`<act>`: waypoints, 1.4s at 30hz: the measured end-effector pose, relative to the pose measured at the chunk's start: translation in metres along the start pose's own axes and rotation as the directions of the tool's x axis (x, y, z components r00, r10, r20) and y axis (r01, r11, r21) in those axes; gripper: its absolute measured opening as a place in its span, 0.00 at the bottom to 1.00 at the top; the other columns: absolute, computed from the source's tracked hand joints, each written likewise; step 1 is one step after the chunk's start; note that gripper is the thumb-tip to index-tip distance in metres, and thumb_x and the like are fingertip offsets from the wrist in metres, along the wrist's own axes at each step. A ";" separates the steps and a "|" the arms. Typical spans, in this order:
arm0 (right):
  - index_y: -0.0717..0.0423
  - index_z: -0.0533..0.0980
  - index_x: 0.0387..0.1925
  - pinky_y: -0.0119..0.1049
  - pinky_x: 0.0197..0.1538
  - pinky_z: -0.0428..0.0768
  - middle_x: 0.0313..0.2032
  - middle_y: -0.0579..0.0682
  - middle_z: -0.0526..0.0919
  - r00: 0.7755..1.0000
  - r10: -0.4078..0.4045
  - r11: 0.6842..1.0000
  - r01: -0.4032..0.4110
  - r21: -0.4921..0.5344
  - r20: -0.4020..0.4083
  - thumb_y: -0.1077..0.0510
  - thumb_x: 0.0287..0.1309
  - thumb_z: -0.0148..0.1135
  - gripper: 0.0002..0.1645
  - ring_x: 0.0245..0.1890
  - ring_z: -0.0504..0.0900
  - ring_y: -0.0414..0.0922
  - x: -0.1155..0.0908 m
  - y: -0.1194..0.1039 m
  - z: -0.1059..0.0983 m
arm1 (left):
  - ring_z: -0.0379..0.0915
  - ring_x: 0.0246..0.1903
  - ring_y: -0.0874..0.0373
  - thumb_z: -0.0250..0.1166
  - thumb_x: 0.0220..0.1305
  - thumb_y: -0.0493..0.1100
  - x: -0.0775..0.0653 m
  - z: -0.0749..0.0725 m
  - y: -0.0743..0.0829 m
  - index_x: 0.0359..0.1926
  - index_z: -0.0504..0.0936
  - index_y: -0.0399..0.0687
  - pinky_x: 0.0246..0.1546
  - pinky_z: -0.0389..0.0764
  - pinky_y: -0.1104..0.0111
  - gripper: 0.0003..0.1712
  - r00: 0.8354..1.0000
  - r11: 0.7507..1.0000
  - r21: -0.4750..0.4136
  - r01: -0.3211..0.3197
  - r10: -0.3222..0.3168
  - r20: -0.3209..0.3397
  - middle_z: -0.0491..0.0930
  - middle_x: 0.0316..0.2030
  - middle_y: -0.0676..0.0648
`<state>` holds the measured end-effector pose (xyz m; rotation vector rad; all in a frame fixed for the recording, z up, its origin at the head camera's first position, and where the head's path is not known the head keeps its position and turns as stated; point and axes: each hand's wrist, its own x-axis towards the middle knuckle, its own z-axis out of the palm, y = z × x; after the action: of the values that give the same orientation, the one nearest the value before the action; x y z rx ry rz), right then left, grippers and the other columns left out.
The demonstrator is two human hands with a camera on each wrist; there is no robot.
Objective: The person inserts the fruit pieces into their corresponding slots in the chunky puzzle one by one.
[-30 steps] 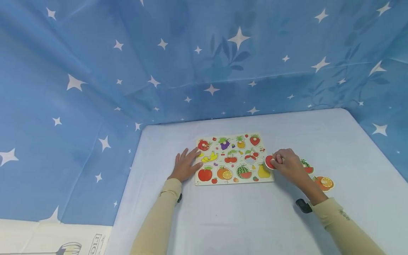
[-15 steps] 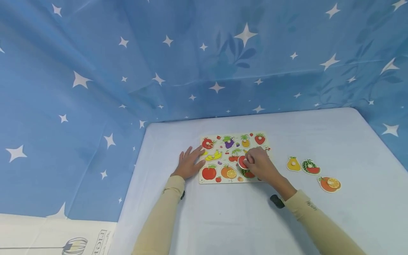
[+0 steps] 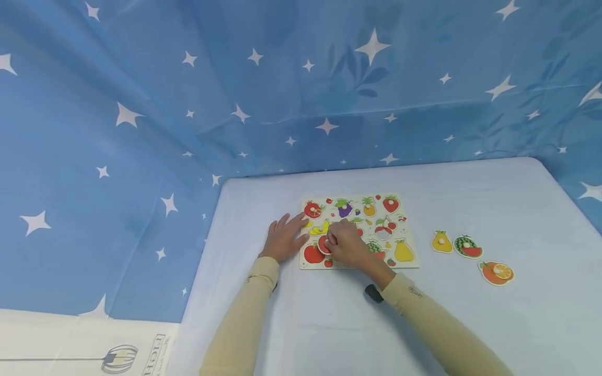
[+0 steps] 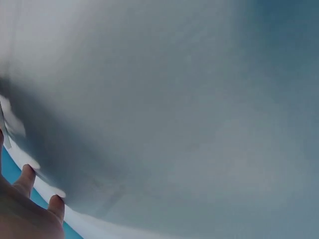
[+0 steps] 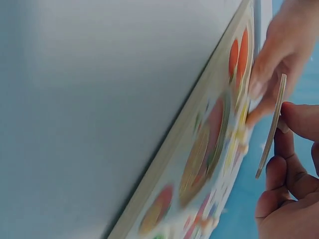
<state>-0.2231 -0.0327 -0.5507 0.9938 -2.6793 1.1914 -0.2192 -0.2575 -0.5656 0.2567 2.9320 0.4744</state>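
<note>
A pale puzzle board [image 3: 410, 261] printed with fruit lies on the table. My left hand [image 3: 284, 237] rests with spread fingers at the board's left edge; its fingertips also show at the lower left of the left wrist view. Over the board's lower left, my right hand [image 3: 345, 243] pinches a round red puzzle piece [image 3: 323, 245] by its knob. That piece overlaps the printed apple [image 3: 312, 255] in the head view. In the right wrist view the piece [image 5: 271, 129] is seen edge-on, tilted and raised off the board, between thumb and fingers.
Right of the board lie a pear piece [image 3: 442, 242], a watermelon piece [image 3: 467, 246] and an orange piece [image 3: 497, 273]. Knobbed pieces such as the strawberry [image 3: 391, 204] and pineapple [image 3: 369, 207] sit in the board. A blue star-patterned curtain [image 3: 301, 104] stands behind the table.
My right hand has carried the red piece leftward, from the board's right edge across to its lower left. The left hand stays at the left edge. The head view has shifted slightly.
</note>
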 end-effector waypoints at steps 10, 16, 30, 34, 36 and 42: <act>0.49 0.63 0.15 0.46 0.43 0.64 0.16 0.41 0.65 0.998 0.017 0.998 -0.014 -0.065 0.059 0.67 0.49 0.69 0.23 0.32 0.67 0.46 0.009 -0.012 0.026 | 0.50 0.72 0.46 0.56 0.69 0.62 0.006 -0.002 0.002 0.70 0.68 0.63 0.66 0.56 0.44 0.31 0.997 0.995 0.072 -0.066 0.068 -0.036 0.57 0.73 0.59; 0.48 0.64 0.15 0.45 0.44 0.64 0.16 0.40 0.67 0.995 0.047 0.995 -0.038 -0.094 0.089 0.67 0.50 0.67 0.21 0.36 0.68 0.46 0.009 -0.012 0.037 | 0.50 0.72 0.45 0.57 0.68 0.62 0.007 -0.003 0.002 0.69 0.69 0.63 0.66 0.56 0.43 0.31 0.998 0.996 0.065 -0.057 0.058 -0.026 0.59 0.73 0.58; 0.47 0.66 0.17 0.40 0.42 0.64 0.18 0.39 0.69 0.986 0.104 0.974 -0.075 -0.212 0.130 0.63 0.51 0.68 0.19 0.36 0.69 0.44 0.014 -0.020 0.048 | 0.51 0.72 0.45 0.56 0.69 0.63 0.004 -0.003 -0.004 0.69 0.68 0.64 0.65 0.57 0.43 0.31 0.997 0.993 0.104 -0.055 0.060 -0.041 0.58 0.73 0.59; 0.47 0.67 0.18 0.40 0.43 0.65 0.18 0.39 0.69 0.984 0.119 0.973 -0.089 -0.215 0.133 0.63 0.52 0.67 0.18 0.36 0.69 0.44 0.014 -0.021 0.048 | 0.51 0.72 0.46 0.56 0.69 0.62 0.003 -0.004 -0.002 0.70 0.68 0.64 0.66 0.57 0.43 0.31 0.998 0.993 0.111 -0.049 0.054 -0.042 0.58 0.73 0.59; 0.48 0.67 0.18 0.40 0.43 0.65 0.18 0.39 0.69 0.985 0.117 0.975 -0.089 -0.203 0.130 0.63 0.52 0.67 0.18 0.36 0.69 0.44 0.014 -0.021 0.048 | 0.51 0.72 0.46 0.56 0.69 0.63 0.002 -0.004 -0.001 0.70 0.68 0.64 0.66 0.57 0.43 0.31 0.998 0.993 0.110 -0.045 0.050 -0.044 0.58 0.73 0.59; 0.49 0.65 0.17 0.41 0.44 0.65 0.17 0.41 0.67 0.987 0.088 0.989 -0.071 -0.129 0.134 0.65 0.53 0.66 0.20 0.34 0.67 0.45 0.013 -0.018 0.047 | 0.51 0.72 0.46 0.55 0.69 0.63 0.002 -0.005 -0.001 0.70 0.68 0.64 0.66 0.55 0.42 0.31 0.998 0.994 0.098 -0.041 0.045 -0.043 0.58 0.73 0.59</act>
<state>-0.2132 -0.0810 -0.5681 0.9960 -2.8856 0.9871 -0.2223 -0.2594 -0.5613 0.3259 3.0035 0.3476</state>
